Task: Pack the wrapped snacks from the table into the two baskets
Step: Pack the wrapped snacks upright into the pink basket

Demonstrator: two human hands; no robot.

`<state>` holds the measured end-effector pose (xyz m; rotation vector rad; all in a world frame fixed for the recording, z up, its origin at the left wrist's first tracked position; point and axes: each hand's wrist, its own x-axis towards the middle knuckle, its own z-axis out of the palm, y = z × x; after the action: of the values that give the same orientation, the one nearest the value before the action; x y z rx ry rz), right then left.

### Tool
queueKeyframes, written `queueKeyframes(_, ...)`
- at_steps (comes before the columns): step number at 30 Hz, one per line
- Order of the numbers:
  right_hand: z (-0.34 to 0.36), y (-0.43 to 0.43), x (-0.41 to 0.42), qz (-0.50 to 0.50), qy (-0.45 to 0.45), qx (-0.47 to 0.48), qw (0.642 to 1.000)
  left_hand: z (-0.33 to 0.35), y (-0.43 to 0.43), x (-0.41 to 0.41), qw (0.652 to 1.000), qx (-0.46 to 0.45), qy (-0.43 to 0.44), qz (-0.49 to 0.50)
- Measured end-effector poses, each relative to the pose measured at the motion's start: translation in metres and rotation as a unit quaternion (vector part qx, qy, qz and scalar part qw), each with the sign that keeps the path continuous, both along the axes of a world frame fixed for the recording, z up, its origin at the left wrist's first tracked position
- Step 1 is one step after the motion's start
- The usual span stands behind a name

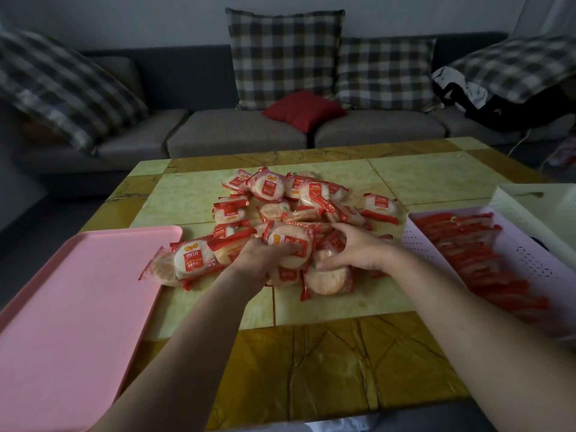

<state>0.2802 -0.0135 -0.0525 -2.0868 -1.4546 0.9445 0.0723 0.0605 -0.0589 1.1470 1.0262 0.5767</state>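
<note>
A long grey fabric sofa (237, 132) runs along a pale plain wall (124, 20) in dim light, carrying large grey-and-white checked cushions (283, 54), a small dark red cushion (304, 110) and a heap of black and white clothing (486, 98) at its right end. In front stands a low worktop (327, 363) tiled in pale yellow-green squares with amber borders under a creased clear covering.

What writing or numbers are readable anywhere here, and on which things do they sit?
"雪饼" – red label of the snack packet nearest the pink tray.
"151亿" – same label, lower down.
"151亿", upside down – packet at the far side of the pile.
Yellow brand logo on the packets: too blurred to read.
Packets in the lilac basket: print unreadable.
Pink tray, table, cushions: no text.
</note>
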Motion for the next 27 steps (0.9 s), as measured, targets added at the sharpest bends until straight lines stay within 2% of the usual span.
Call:
queueKeyframes(4, -0.01, 0.0, 0.001, -0.062, 0.11, 0.092, 0.988, -0.007, 0.001, -0.002, 0.992, -0.083, -0.091, 0.013)
queueKeyframes(7, -0.014, 0.0, -0.007, -0.118, 0.211, 0.155, 0.958, -0.007, 0.0, -0.001, 0.974, -0.145, -0.168, 0.038)
queueKeyframes(11, -0.018, 0.003, -0.018, -0.165, 0.439, 0.177, 0.865, -0.006, -0.01, 0.004, 0.951, -0.173, -0.249, 0.062)
queueKeyframes(15, -0.006, 0.0, -0.03, -0.165, 0.563, 0.152, 0.796, -0.002, -0.016, 0.019, 0.943, -0.161, -0.283, 0.066)
queueKeyframes(19, 0.002, -0.009, -0.031, -0.146, 0.617, 0.136, 0.762, 0.007, -0.023, 0.035, 0.959, -0.131, -0.241, 0.065)
queueKeyframes(23, 0.018, -0.02, -0.034, -0.17, 0.646, 0.144, 0.73, 0.013, -0.033, 0.052, 0.966, -0.074, -0.223, 0.108)
queueKeyframes(27, 0.04, -0.038, -0.025, -0.183, 0.637, 0.197, 0.723, 0.028, -0.049, 0.068, 0.965, 0.038, -0.18, 0.188)
